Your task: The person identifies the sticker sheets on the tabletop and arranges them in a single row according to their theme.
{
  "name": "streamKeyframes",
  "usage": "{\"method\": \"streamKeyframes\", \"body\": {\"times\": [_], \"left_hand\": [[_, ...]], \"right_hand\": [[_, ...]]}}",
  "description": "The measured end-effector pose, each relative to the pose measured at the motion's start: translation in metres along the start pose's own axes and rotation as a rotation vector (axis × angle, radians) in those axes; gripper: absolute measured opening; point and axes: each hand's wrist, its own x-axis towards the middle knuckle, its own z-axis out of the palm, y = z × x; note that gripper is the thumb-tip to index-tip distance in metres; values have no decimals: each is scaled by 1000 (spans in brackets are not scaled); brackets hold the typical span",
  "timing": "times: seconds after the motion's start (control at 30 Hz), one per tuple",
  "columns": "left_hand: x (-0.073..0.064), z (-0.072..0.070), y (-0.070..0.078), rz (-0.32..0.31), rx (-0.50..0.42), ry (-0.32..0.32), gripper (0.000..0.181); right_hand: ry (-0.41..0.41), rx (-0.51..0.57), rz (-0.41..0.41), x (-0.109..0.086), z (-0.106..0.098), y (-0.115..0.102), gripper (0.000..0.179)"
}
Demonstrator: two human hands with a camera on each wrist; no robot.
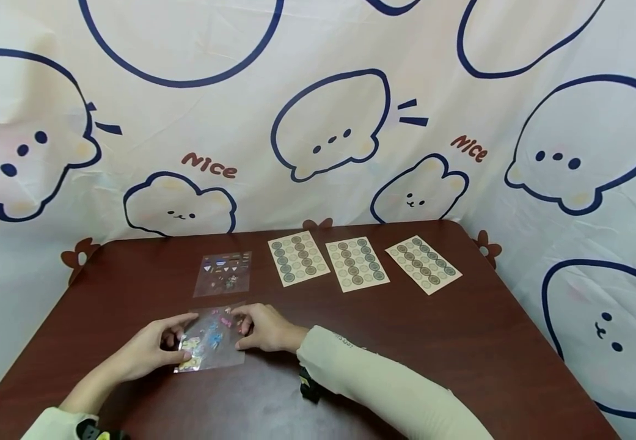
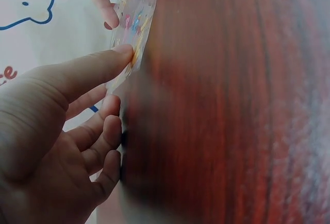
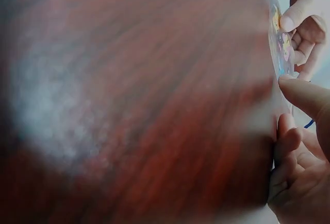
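A transparent sticker sheet [image 1: 212, 340] with pink, blue and yellow figures lies between the two hands, low over the table. My left hand [image 1: 149, 345] pinches its left edge, thumb on top near the yellow figures. In the left wrist view, the thumb of the left hand [image 2: 56, 126] presses the sheet [image 2: 135, 23] while the lower fingers curl by the tabletop. On the opposite edge, my right hand [image 1: 268, 328] holds the sheet between thumb and fingers. The right wrist view shows the right hand [image 3: 304, 147] with its thumb tip at the sheet's edge.
Behind the hands, another transparent sticker sheet [image 1: 222, 275] with small dark figures lies flat on the brown table [image 1: 433, 354]. Three cream sheets of round stickers, left [image 1: 298, 258], middle [image 1: 357, 264] and right [image 1: 424, 264], lie along the back. A cartoon-printed cloth [image 1: 328, 122] hangs behind.
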Motion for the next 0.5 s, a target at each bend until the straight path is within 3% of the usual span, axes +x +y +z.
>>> {"method": "streamKeyframes", "body": {"times": [0.5], "left_hand": [[1, 1, 1, -50, 40, -25, 69]], "right_hand": [[-46, -85, -14, 5, -4, -1, 68]]}}
